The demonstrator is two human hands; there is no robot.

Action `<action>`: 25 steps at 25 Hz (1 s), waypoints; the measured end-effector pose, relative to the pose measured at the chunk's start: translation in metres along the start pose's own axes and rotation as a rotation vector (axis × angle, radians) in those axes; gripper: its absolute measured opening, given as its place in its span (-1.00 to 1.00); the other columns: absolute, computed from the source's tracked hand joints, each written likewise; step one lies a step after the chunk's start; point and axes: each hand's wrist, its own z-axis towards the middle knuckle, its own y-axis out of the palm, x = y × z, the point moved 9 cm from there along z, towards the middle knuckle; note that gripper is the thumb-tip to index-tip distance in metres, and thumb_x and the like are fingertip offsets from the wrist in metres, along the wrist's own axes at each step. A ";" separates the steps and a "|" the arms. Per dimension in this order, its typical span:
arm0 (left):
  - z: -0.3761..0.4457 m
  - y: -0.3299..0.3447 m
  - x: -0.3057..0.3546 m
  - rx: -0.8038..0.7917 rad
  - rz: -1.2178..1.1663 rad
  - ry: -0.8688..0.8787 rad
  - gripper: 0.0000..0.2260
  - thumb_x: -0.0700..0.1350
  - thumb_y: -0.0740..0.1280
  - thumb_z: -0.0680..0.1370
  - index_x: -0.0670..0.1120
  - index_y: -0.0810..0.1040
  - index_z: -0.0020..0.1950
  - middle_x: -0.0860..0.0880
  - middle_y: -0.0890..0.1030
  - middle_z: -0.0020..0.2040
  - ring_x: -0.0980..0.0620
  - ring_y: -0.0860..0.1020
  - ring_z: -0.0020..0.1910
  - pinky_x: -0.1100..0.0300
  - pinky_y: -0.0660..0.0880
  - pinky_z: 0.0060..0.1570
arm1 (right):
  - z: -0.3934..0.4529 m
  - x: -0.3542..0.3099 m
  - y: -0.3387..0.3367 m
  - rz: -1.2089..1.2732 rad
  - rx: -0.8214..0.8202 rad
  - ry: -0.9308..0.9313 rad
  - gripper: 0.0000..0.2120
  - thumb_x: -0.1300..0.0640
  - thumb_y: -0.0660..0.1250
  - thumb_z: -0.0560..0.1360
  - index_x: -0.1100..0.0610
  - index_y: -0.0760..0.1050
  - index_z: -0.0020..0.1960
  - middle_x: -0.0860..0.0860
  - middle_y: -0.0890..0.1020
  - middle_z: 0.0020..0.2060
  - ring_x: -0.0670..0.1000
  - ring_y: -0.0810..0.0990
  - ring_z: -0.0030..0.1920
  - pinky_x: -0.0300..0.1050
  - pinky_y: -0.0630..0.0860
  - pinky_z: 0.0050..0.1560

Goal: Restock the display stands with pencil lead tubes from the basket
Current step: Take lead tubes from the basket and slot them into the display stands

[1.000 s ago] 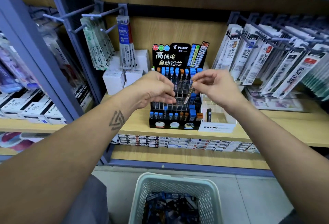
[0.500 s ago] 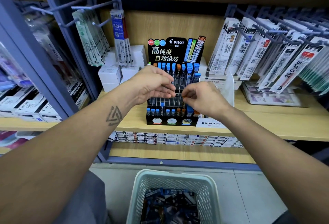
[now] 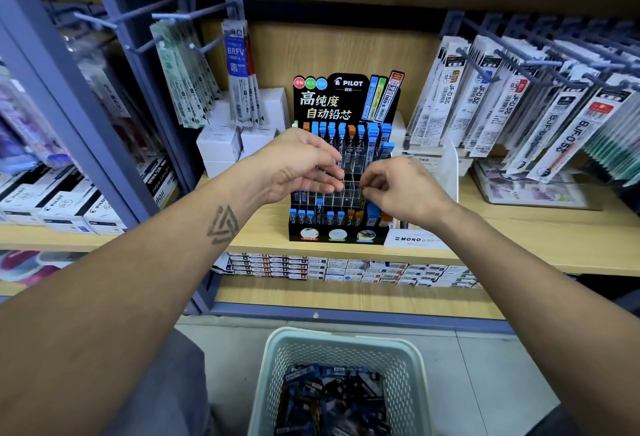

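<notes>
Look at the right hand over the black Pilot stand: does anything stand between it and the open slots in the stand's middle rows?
Nothing visible does. The right hand pinches something small directly over the Pilot stand; the left hand hovers beside it, not across the slots.

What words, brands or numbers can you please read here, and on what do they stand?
"PILOT" and "高纯度 自动铅芯": header card of the black display stand.
"BRFV": hanging refill pack.
"JF-0.5" and "BJF-0.5": hanging refill packs on the right.
"MONO graph": white label beside the stand.
"HB": tall blue tube.
Shelf boxes, basket contents: too small to read.
</notes>
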 end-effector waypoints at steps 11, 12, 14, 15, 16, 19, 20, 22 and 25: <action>-0.001 0.006 -0.001 -0.028 0.038 -0.008 -0.85 -0.39 0.26 0.60 -0.29 0.57 0.12 -0.32 0.69 -0.06 -0.16 0.71 -0.19 0.11 0.64 -0.19 | 0.000 -0.004 0.004 -0.038 -0.036 0.006 -0.78 0.17 0.31 0.57 0.01 0.69 0.12 -0.04 0.72 0.00 -0.01 0.65 0.00 -0.10 0.60 0.09; -0.003 0.006 -0.001 -0.028 0.043 -0.008 -0.85 -0.39 0.25 0.60 -0.29 0.57 0.11 -0.32 0.69 -0.06 -0.16 0.71 -0.20 0.12 0.64 -0.20 | 0.000 -0.003 -0.003 0.042 0.015 0.018 -0.78 0.20 0.31 0.57 0.02 0.70 0.08 -0.06 0.72 -0.03 -0.04 0.66 -0.01 -0.10 0.61 0.09; -0.011 0.005 -0.006 -0.029 0.056 -0.015 -0.85 -0.39 0.23 0.61 -0.29 0.58 0.08 -0.32 0.69 -0.08 -0.13 0.70 -0.24 0.15 0.63 -0.26 | -0.006 -0.003 -0.018 0.226 0.111 0.047 -0.77 0.26 0.31 0.54 0.03 0.71 -0.01 -0.09 0.73 -0.15 -0.07 0.69 -0.08 -0.08 0.64 0.04; -0.017 0.007 -0.010 -0.035 0.081 -0.019 -0.85 -0.39 0.23 0.61 -0.29 0.59 0.06 -0.31 0.69 -0.11 -0.12 0.69 -0.26 0.16 0.62 -0.29 | -0.013 -0.005 -0.022 0.298 0.145 0.058 -0.75 0.28 0.30 0.53 0.02 0.70 -0.07 -0.10 0.73 -0.21 -0.07 0.70 -0.14 -0.08 0.65 -0.05; -0.025 0.011 -0.015 -0.049 0.120 -0.025 -0.85 -0.40 0.23 0.60 -0.29 0.59 0.03 -0.29 0.69 -0.14 -0.10 0.67 -0.28 0.18 0.60 -0.32 | -0.022 -0.009 -0.023 0.357 0.159 0.065 -0.73 0.31 0.30 0.51 0.02 0.69 -0.13 -0.09 0.72 -0.26 -0.05 0.69 -0.21 -0.10 0.64 -0.16; -0.052 0.035 -0.053 -0.120 0.270 -0.090 -0.87 -0.40 0.25 0.58 -0.28 0.59 -0.04 -0.26 0.66 -0.20 -0.09 0.64 -0.34 0.20 0.55 -0.39 | -0.062 -0.027 0.012 0.355 0.063 0.068 -0.74 0.33 0.28 0.46 0.05 0.66 -0.23 0.02 0.69 -0.32 -0.04 0.59 -0.38 -0.20 0.50 -0.37; -0.061 0.046 -0.074 -0.151 0.349 -0.118 -0.89 -0.38 0.27 0.58 -0.28 0.59 -0.04 -0.25 0.66 -0.22 -0.09 0.64 -0.34 0.21 0.55 -0.40 | -0.078 -0.028 0.035 0.288 -0.020 0.073 -0.76 0.32 0.28 0.46 0.08 0.66 -0.23 0.06 0.69 -0.32 -0.03 0.59 -0.39 -0.19 0.51 -0.36; -0.076 0.065 -0.128 -0.206 0.510 -0.188 -0.91 -0.35 0.28 0.57 -0.28 0.58 -0.05 -0.20 0.65 -0.24 -0.08 0.65 -0.36 0.21 0.54 -0.42 | -0.111 -0.021 0.094 0.141 -0.253 0.106 -0.78 0.29 0.27 0.46 0.10 0.66 -0.22 0.09 0.70 -0.31 0.00 0.65 -0.38 -0.12 0.59 -0.28; -0.096 0.091 -0.222 -0.333 0.764 -0.249 -0.86 -0.36 0.27 0.53 -0.20 0.56 -0.16 -0.16 0.63 -0.27 -0.08 0.67 -0.29 0.20 0.52 -0.41 | -0.165 0.013 0.181 0.002 -0.565 0.217 -0.82 0.30 0.30 0.51 0.16 0.67 -0.05 0.11 0.73 -0.12 0.04 0.72 -0.15 -0.03 0.66 -0.07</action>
